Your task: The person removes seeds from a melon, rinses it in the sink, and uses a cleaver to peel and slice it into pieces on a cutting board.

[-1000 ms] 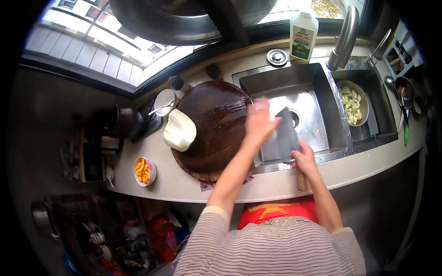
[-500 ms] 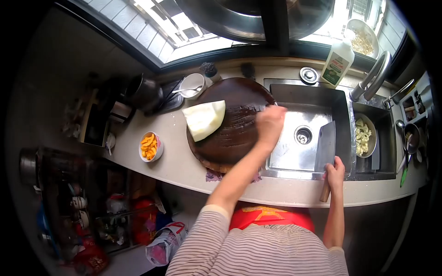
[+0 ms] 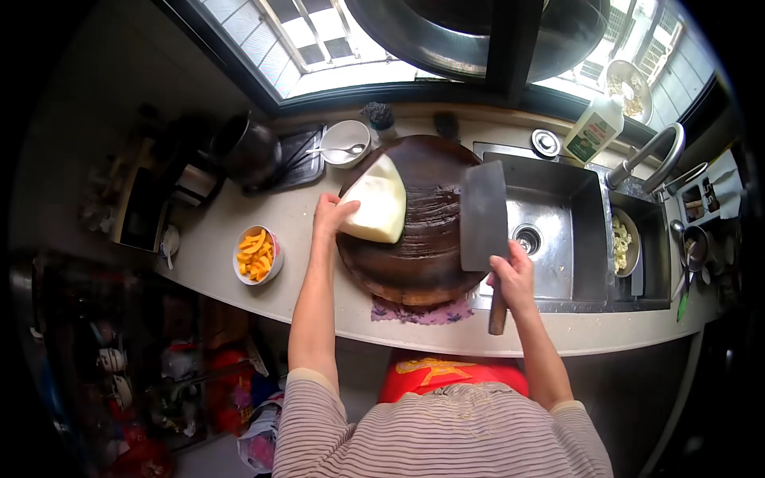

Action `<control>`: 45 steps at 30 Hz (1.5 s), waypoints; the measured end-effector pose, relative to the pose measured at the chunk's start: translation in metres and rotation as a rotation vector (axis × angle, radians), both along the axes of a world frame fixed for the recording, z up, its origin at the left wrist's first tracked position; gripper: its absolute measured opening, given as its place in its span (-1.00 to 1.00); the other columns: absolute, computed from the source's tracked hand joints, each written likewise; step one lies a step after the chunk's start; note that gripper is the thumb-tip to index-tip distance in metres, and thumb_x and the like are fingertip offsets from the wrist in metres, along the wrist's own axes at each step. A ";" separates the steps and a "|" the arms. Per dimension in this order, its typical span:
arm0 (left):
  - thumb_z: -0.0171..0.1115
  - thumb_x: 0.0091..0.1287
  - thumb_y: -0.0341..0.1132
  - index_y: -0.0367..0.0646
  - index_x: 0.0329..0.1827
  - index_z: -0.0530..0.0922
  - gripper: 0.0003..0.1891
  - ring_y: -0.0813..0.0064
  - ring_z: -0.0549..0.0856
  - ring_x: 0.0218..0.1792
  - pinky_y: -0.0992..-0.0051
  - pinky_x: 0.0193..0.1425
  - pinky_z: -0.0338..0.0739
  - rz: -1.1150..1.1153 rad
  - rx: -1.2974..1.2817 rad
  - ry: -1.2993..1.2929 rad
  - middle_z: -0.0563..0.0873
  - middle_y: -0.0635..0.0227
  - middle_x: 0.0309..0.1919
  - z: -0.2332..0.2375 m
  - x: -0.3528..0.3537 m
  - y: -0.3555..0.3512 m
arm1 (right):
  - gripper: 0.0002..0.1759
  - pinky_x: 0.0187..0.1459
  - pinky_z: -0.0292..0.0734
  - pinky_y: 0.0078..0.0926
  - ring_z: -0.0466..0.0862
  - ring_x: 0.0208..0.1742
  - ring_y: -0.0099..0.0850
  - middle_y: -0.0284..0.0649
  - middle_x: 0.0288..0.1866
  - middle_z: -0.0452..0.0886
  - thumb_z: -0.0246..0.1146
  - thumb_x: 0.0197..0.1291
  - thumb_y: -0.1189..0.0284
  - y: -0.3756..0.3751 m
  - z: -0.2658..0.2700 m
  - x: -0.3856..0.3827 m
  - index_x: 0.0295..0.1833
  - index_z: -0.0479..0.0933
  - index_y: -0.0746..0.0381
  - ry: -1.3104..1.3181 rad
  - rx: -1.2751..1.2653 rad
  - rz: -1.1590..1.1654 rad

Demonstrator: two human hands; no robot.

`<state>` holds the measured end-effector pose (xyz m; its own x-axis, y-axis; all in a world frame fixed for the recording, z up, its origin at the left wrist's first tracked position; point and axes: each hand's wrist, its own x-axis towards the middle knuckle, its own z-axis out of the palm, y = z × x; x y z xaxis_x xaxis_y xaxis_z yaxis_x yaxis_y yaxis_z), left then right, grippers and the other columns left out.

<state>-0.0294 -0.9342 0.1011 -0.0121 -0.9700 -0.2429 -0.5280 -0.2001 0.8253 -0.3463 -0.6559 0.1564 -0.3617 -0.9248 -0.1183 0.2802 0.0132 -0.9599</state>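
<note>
My left hand (image 3: 328, 215) grips the left edge of a pale, smooth wedge of melon or similar vegetable (image 3: 377, 203). The wedge rests on the left part of a round, dark wooden chopping board (image 3: 426, 279), which has wet streaks across its middle. In my right hand (image 3: 514, 275) is a cleaver (image 3: 484, 215), held by its wooden handle. Its broad blade hovers over the board's right edge, beside the sink, apart from the wedge. A patterned cloth (image 3: 422, 312) pokes out under the board's front.
A bowl of orange pieces (image 3: 256, 256) stands left on the counter (image 3: 303, 279). Behind the board is a white bowl with a spoon (image 3: 346, 143). The steel sink (image 3: 554, 279) lies to the right, with a bowl of pale chopped pieces (image 3: 625, 243) in its smaller basin.
My left hand has gone from the board's right side to the wedge and gripped it; the wedge is turned. My right hand has brought the cleaver left from the sink to the board.
</note>
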 end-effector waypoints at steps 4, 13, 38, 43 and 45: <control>0.49 -0.12 -0.33 -0.39 0.30 0.23 -0.12 0.26 0.61 -0.02 0.43 0.04 0.53 0.015 0.032 0.398 0.57 -0.01 0.02 0.016 -0.031 0.066 | -0.77 -0.54 0.48 -0.56 0.57 -0.59 -0.53 -0.22 -0.43 0.58 0.10 0.21 0.54 -0.025 0.032 0.066 -0.01 0.43 0.33 0.358 0.048 0.045; 0.36 -0.09 -0.12 -0.21 0.33 0.30 -0.16 0.09 0.53 0.14 0.31 0.25 0.37 0.106 -0.093 0.133 0.55 0.00 0.13 0.030 -0.051 0.129 | -0.79 -0.32 0.47 0.02 0.58 -0.36 0.13 0.14 -0.39 0.58 0.10 0.16 0.54 -0.067 0.040 0.126 -0.07 0.35 0.31 1.225 0.004 0.115; 0.31 0.12 -0.05 -0.17 0.28 0.42 -0.33 0.08 0.55 0.08 0.29 0.19 0.39 0.012 -0.134 0.281 0.57 0.01 0.03 0.012 -0.032 0.132 | -0.81 -0.13 0.37 0.15 0.53 -0.22 0.30 0.33 -0.35 0.54 0.02 0.15 0.51 -0.090 0.008 0.122 -0.19 0.23 0.40 1.234 0.351 0.216; 0.25 0.22 -0.07 -0.21 0.10 0.57 -0.52 0.18 0.58 -0.11 0.34 0.09 0.43 0.063 -0.242 0.118 0.56 0.11 -0.20 0.012 -0.025 0.143 | -0.84 -0.31 0.45 0.13 0.56 -0.39 0.23 0.25 -0.39 0.56 0.03 0.15 0.55 -0.072 0.040 0.141 -0.17 0.25 0.37 1.258 0.176 0.058; 0.24 0.23 -0.11 -0.22 0.05 0.60 -0.57 0.21 0.58 -0.15 0.37 0.05 0.45 0.069 -0.245 0.156 0.56 0.13 -0.23 0.004 -0.020 0.145 | -0.79 -0.27 0.40 0.17 0.55 -0.33 0.26 0.26 -0.34 0.55 0.05 0.19 0.52 -0.065 0.060 0.159 -0.12 0.22 0.36 1.152 0.106 0.022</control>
<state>-0.0499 -0.7889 0.1046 0.0369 -0.9993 -0.0014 -0.3833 -0.0154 0.9235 -0.1869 -0.7206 0.2167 -0.2895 -0.9373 0.1938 -0.7618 0.1031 -0.6396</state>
